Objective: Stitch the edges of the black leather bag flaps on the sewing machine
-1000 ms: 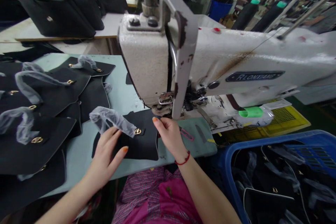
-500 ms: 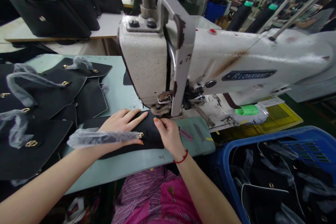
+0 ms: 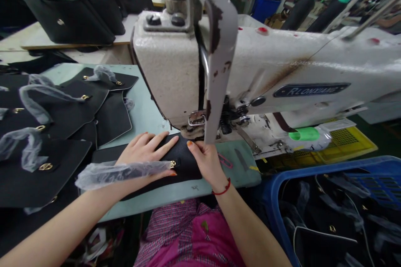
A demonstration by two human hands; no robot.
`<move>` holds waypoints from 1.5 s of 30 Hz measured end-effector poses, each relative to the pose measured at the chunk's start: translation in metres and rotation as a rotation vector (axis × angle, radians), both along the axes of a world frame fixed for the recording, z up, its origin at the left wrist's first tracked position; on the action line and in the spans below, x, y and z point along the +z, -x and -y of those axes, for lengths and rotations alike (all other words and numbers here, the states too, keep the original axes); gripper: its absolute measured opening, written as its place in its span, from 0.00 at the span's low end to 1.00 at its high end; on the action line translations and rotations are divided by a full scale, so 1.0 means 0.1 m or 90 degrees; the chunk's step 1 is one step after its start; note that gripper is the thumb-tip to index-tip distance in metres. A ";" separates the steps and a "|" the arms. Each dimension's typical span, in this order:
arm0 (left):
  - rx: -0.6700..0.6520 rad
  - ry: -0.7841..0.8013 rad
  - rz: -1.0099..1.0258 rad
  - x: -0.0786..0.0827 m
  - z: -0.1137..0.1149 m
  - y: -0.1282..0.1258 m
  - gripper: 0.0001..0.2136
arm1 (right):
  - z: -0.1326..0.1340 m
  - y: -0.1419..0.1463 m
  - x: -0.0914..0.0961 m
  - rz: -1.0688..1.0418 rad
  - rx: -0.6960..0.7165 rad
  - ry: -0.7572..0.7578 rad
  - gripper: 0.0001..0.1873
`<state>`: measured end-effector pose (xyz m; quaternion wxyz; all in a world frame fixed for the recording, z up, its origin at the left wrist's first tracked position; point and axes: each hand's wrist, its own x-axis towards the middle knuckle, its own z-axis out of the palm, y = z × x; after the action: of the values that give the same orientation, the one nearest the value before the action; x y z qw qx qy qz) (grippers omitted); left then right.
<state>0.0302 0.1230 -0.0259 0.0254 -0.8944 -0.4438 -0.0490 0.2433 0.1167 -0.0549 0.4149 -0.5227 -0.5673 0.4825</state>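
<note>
A black bag flap lies under the sewing machine head, its far edge at the presser foot. My left hand rests flat on it, fingers spread. A handle wrapped in clear plastic crosses over that hand and ends at a gold ring fitting on the flap. Close to the presser foot, my right hand pinches the flap's right edge, thumb on top and the other fingers mostly hidden. The needle point cannot be made out.
Black flaps with wrapped handles are piled on the table at left. Small pink-handled snips lie right of my right hand. A blue basket of black bag pieces stands at lower right. Finished-looking black bags stand behind.
The head view has shifted slightly, so the machine looks nearer. Both hands stay on the flap in nearly the same pose, with only a very slight shift to the right.
</note>
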 end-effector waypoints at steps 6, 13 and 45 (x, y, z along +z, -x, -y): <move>0.016 -0.034 0.009 -0.02 0.05 -0.01 0.39 | -0.01 0.00 0.03 0.009 -0.001 -0.017 0.25; 0.042 -0.031 0.011 -0.04 0.12 -0.05 0.38 | -0.02 -0.03 0.01 0.033 0.008 -0.009 0.24; 0.036 0.002 0.059 -0.07 -0.12 0.02 0.32 | 0.23 -0.24 -0.05 0.070 0.055 -0.055 0.24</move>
<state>0.0282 0.1355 -0.0325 0.0044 -0.8782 -0.4699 -0.0889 0.2672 0.0942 -0.0595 0.3843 -0.5052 -0.6313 0.4457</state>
